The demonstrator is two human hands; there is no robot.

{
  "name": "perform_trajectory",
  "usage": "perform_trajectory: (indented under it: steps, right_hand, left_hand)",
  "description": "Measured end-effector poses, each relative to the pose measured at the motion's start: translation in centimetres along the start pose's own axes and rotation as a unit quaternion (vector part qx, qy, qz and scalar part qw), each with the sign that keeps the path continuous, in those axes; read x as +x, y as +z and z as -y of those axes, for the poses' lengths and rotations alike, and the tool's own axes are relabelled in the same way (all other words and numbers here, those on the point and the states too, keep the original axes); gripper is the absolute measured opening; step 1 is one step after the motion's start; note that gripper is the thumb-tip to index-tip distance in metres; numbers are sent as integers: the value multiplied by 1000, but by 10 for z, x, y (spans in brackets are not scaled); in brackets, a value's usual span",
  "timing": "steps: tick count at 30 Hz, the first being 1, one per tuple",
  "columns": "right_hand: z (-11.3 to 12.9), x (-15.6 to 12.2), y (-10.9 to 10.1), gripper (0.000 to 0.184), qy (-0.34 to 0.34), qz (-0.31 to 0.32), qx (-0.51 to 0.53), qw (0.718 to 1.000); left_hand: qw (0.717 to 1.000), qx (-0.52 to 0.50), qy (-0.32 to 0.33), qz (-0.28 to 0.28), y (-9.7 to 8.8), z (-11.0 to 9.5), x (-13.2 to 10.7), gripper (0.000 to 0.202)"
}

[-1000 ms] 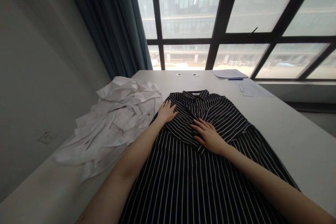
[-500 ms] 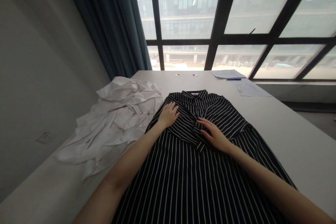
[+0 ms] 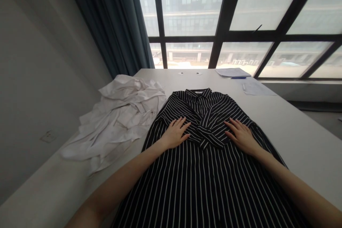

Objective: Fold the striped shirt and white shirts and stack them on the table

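The striped garment [image 3: 197,181] lies front up along the middle of the counter [image 3: 301,139], its lower part running out of view at the near edge. Across its front rest the left hand [image 3: 174,135] and the right hand [image 3: 242,137], both with fingers spread on the cloth. Between them the folded-in sleeves meet, their cuffs overlapping. To the left a rumpled white cloth [image 3: 120,117] crowds that side, close against the garment's edge; whether they touch I cannot tell. A wall plate [image 3: 48,136] sits beyond it, at far left. Past the collar [image 3: 199,93], toward the right, come a loose sheet [image 3: 258,88], a blue pen [image 3: 238,77] and more papers [image 3: 232,72], well apart from the garment. Two small white discs [image 3: 181,73] sit near the far edge. Behind stand a dark blue curtain [image 3: 120,21] and a black-framed window [image 3: 192,10].
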State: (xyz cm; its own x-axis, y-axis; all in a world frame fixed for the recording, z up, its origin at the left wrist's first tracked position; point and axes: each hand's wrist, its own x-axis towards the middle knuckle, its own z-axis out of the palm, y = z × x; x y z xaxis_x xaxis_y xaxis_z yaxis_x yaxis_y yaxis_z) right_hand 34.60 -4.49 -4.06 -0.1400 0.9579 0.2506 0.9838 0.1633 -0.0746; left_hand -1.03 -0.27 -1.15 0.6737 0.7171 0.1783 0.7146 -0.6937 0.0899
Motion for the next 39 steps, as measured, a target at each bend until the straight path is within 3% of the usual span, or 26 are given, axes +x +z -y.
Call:
perform_trajectory:
  steps: [4,7,11,14,19,24,27,30,36,37,39]
  right_hand:
    - [29,-6,-12,50,-36,-29,14,999]
    - [62,-16,-31,46,-106,-40,74,991]
    - [113,-38,-54,47,-231,47,162,958]
    - [139,-52,-60,52,-285,126,172,935]
    - [156,-57,-67,53,-296,163,163,927]
    - [186,-35,-68,56,-333,191,212,899]
    - [211,-25,-57,64,-352,209,223,885]
    - [231,-33,-52,64,-393,219,229,863]
    - [247,-72,-64,48,-542,189,280,770]
    - [249,-71,-65,47,-546,187,285,765]
    - [253,-58,-62,49,-514,189,287,786]
  left_hand:
    - [1000,11,-8,1,-4,-6,-6,50]
    - [1000,21,-9,8,-7,-3,-15,50]
    - [999,46,-10,-8,-9,15,-23,50]
    - [998,59,-8,-26,-10,36,-27,48]
    - [998,59,2,-30,-18,73,-23,42]
    - [996,72,61,2,-20,97,-14,40]
    - [995,83,62,11,-16,101,-13,43]
    - [995,81,54,5,-11,101,-13,43]
    - [996,75,51,1,-8,102,-14,44]
    - [996,75,51,2,-8,103,-14,44]
    - [996,72,51,6,-9,103,-14,44]
